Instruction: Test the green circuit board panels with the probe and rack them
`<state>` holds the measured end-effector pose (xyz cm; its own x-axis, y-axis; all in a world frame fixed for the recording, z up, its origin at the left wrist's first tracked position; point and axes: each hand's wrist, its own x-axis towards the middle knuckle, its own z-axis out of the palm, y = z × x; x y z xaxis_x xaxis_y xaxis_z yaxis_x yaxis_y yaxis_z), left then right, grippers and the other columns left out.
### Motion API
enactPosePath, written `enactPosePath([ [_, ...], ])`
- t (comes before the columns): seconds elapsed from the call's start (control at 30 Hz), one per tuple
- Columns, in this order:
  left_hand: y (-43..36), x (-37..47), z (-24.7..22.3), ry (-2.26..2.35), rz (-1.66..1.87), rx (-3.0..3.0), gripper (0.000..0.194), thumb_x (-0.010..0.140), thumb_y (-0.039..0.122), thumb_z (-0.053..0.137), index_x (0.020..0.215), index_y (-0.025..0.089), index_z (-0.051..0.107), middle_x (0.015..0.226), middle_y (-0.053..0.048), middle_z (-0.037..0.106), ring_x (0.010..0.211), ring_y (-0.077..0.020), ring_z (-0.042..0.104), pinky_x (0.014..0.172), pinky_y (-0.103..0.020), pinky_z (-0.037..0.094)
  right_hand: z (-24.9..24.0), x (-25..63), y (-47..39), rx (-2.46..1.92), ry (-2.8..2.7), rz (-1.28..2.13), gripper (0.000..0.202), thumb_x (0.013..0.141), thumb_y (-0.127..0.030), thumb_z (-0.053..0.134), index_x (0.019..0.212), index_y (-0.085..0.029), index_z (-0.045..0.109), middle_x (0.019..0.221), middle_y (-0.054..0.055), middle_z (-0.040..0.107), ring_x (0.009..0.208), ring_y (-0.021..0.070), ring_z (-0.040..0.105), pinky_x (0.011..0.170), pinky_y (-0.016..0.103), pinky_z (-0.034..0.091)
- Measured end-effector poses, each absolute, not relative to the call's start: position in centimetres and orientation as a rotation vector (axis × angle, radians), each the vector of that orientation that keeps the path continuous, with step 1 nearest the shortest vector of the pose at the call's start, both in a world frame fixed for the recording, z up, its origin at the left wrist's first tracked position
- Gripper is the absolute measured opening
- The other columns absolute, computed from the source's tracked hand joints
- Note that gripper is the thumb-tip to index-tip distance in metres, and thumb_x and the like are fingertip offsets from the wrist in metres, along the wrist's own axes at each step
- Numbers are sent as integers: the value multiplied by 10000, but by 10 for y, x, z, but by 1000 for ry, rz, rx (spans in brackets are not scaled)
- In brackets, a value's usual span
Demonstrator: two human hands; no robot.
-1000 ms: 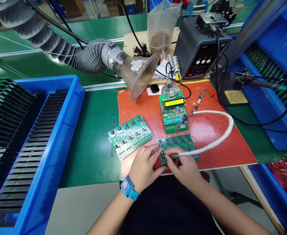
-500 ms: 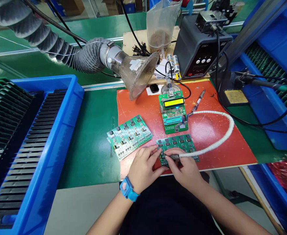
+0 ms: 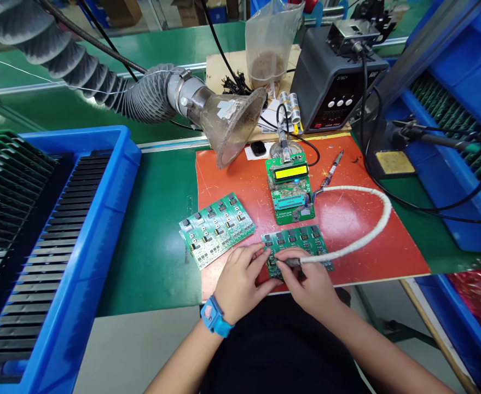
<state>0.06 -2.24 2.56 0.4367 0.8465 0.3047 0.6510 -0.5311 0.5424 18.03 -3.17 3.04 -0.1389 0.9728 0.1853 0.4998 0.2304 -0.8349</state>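
Observation:
My right hand (image 3: 312, 282) is closed around a dark probe (image 3: 293, 262) on a white sleeved cable (image 3: 367, 238), its tip at the left part of a green circuit board (image 3: 293, 241). My left hand (image 3: 242, 276), with a blue watch on the wrist, grips the left and lower edges of that board between thumb and fingers. Behind the board lies a programmer board (image 3: 289, 189) with a lit yellow display, joined to the cable. More circuit boards (image 3: 219, 227) lie stacked to the left on the red mat (image 3: 355, 219).
A fume extractor hood (image 3: 234, 123) hangs above the mat. Blue bins (image 3: 119, 164) with board racks stand at left and right. Behind are a soldering station (image 3: 334, 82), a pen (image 3: 332, 169) and a sponge holder (image 3: 395, 163).

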Motion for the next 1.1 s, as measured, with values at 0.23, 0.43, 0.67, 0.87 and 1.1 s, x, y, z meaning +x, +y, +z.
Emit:
enactPosePath([
  [0.23,-23,1,24,1281,779,2342,561,788,350,761,1278,176,550,1224,-145,604,1066,-292,590,865,-466,559,30,181,-31,-1371,-1744,810,63,937,-208,510,954,-213,570,931,69,675,834,205,684,593,275,547],
  [0.43,-23,1,24,1272,787,2347,555,800,366,749,1279,171,547,1220,-152,604,1072,-294,593,864,-468,559,30,181,-31,-1369,-1754,788,63,933,-209,510,944,-212,572,917,64,684,808,202,685,619,283,554],
  [0.67,-22,1,24,1272,793,2350,552,786,356,762,1264,169,559,1215,-150,607,1071,-296,598,868,-458,556,29,181,-31,-1357,-1740,795,56,939,-210,511,953,-213,564,923,62,679,821,203,685,645,292,563],
  [0.87,-23,1,25,1283,774,2352,555,793,349,755,1278,184,541,1231,-145,598,1070,-295,597,868,-465,555,29,181,-31,-1368,-1729,807,54,936,-214,510,948,-215,564,924,65,678,826,207,686,640,295,567],
  [1.1,-23,1,26,1298,747,2345,562,777,334,763,1271,186,541,1248,-145,586,1087,-298,590,882,-473,550,29,181,-31,-1360,-1726,809,55,934,-216,512,957,-216,562,926,62,680,824,207,688,641,295,571],
])
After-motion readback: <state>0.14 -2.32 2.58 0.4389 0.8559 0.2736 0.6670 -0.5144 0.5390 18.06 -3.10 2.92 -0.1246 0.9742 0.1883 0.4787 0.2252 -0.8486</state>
